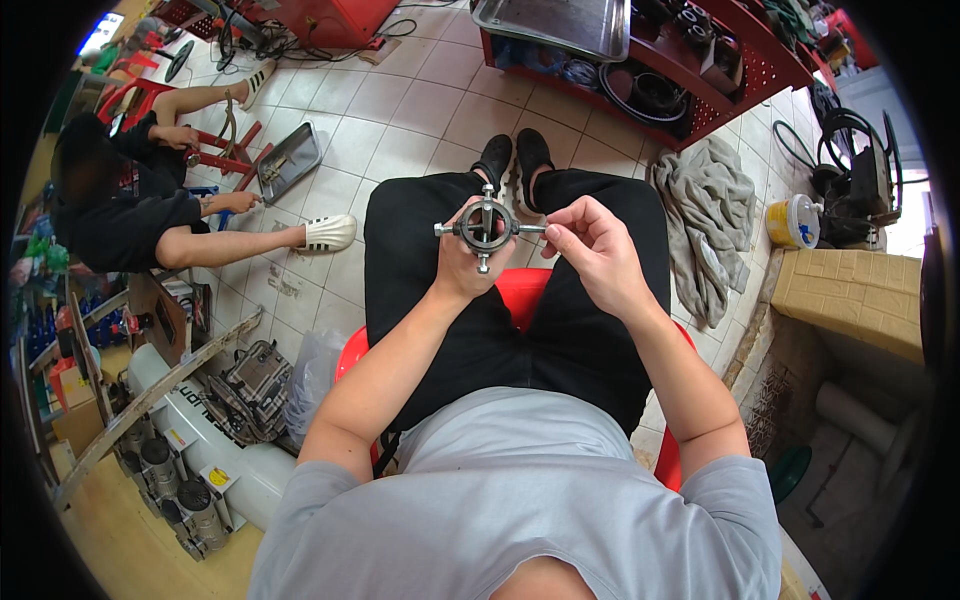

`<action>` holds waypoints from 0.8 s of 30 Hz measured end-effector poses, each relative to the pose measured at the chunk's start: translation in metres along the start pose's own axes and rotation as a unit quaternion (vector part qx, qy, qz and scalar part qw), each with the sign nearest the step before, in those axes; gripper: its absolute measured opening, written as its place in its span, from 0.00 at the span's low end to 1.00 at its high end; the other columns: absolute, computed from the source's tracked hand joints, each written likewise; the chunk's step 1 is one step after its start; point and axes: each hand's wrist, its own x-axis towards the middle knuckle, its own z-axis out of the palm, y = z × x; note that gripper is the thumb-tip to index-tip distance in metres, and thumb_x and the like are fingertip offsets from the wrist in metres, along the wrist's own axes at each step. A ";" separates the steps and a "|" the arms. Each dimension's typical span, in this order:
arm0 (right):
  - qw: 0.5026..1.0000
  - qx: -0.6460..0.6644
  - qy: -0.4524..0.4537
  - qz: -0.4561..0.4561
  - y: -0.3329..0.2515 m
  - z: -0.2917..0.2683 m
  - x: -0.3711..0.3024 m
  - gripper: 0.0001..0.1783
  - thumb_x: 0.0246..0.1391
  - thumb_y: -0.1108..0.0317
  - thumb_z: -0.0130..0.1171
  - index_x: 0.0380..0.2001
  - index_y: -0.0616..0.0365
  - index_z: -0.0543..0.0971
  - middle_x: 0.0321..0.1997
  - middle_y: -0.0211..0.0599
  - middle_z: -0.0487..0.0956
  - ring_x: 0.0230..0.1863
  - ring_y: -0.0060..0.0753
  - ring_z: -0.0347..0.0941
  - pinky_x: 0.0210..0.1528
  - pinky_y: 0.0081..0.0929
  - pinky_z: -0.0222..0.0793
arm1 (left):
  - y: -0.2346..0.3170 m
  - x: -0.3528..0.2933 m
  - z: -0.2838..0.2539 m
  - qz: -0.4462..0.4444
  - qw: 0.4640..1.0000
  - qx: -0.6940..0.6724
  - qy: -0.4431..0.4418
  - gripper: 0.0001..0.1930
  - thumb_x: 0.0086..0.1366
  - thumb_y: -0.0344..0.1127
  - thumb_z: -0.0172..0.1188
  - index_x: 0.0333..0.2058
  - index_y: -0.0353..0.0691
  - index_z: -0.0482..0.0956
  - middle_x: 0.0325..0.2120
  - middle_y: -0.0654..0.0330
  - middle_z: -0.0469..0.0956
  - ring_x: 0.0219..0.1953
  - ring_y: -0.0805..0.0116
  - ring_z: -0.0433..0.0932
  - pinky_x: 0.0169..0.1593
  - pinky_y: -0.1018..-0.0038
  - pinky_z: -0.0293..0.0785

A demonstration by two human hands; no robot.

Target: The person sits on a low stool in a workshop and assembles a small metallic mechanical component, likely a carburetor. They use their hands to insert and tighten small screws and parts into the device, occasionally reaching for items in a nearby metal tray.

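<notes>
A dark metal ring (463,231) with several bolts sticking out radially is held above my lap. My left hand (462,268) is closed around it from below and the left, with part of the grip hidden behind the ring. A bar or bolt crosses the ring's opening. On the ring's right side a silver bolt (530,229) points outward, and the thumb and fingers of my right hand (602,256) pinch its outer end.
I sit on a red plastic chair (522,292). Ahead is a red cart (740,100) with a metal tray (555,28). A grey cloth (700,220) lies at right, beside a white bucket (793,221). At left sits another person (130,215) near a floor tray (290,163); a white compressor tank (200,430) is below.
</notes>
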 end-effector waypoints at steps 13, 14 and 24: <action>0.984 -0.115 0.057 -0.123 0.009 0.009 0.000 0.06 0.58 0.74 0.59 0.38 0.62 0.74 0.34 0.31 0.76 0.36 0.21 0.71 0.41 0.21 0.69 | -0.004 -0.003 0.001 -0.049 0.999 -0.012 0.001 0.08 0.51 0.21 0.62 0.31 0.34 0.75 0.27 0.56 0.75 0.27 0.63 0.76 0.33 0.68 0.72; 0.986 -0.128 0.049 -0.100 0.009 0.007 0.001 0.07 0.59 0.72 0.58 0.38 0.63 0.75 0.33 0.30 0.76 0.35 0.21 0.71 0.40 0.21 0.69 | -0.002 -0.005 0.001 -0.076 0.997 -0.028 -0.001 0.08 0.51 0.21 0.62 0.31 0.34 0.75 0.28 0.56 0.75 0.28 0.63 0.76 0.33 0.68 0.72; 0.996 -0.074 -0.022 0.035 0.007 -0.008 0.005 0.12 0.63 0.65 0.57 0.42 0.64 0.76 0.29 0.26 0.75 0.30 0.15 0.71 0.33 0.18 0.69 | -0.002 -0.002 0.000 -0.050 0.999 -0.013 0.006 0.07 0.53 0.22 0.63 0.32 0.34 0.75 0.24 0.58 0.75 0.26 0.65 0.75 0.33 0.69 0.71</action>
